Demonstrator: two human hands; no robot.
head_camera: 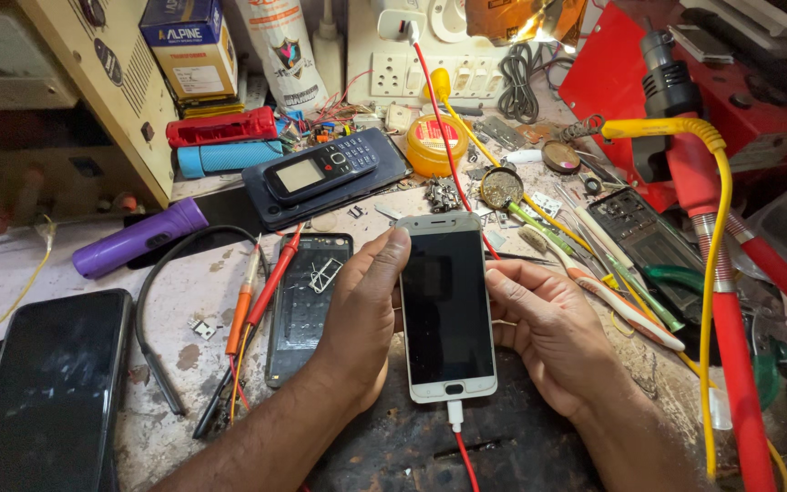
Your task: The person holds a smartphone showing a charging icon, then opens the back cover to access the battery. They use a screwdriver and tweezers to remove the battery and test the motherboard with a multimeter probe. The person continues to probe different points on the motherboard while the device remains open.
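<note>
A white smartphone (446, 308) with a dark screen sits gripped between the left hand (362, 314) and right hand (548, 333), above the cluttered counter (184, 310), a red cable (463, 456) plugged into its base.

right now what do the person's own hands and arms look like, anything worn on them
Both are bare. The left hand and right hand show no gloves, rings or tools strapped on, and both forearms are uncovered to the frame's lower edge: no sleeve, watch or wristband in view. The fingernails are short and unpainted. No cable is attached to either arm.
</note>
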